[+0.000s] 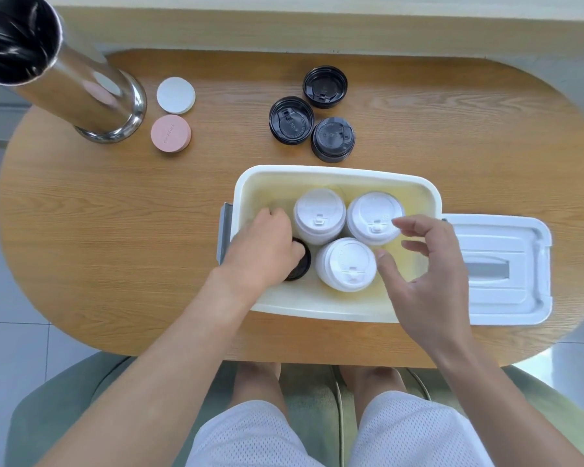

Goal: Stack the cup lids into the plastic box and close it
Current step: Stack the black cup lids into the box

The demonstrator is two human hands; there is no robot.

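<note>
Left hand (pixel 263 246) grips a black lid (pixel 300 261) to seat it low-left in the box (pixel 334 173), while right hand (pixel 425 264) hovers loose-fingered, holding nothing

An oval wooden worktop (pixel 115 230) is sitting over pale floor tiles (pixel 11 345), daylight washing across it; a green upholstered seat (pixel 64 399) is showing below, a cream ledge (pixel 317 32) running behind.

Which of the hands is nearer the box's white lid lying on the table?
Right. The right hand hovers just beside the white plastic box lid; the left hand is across the box.
</note>
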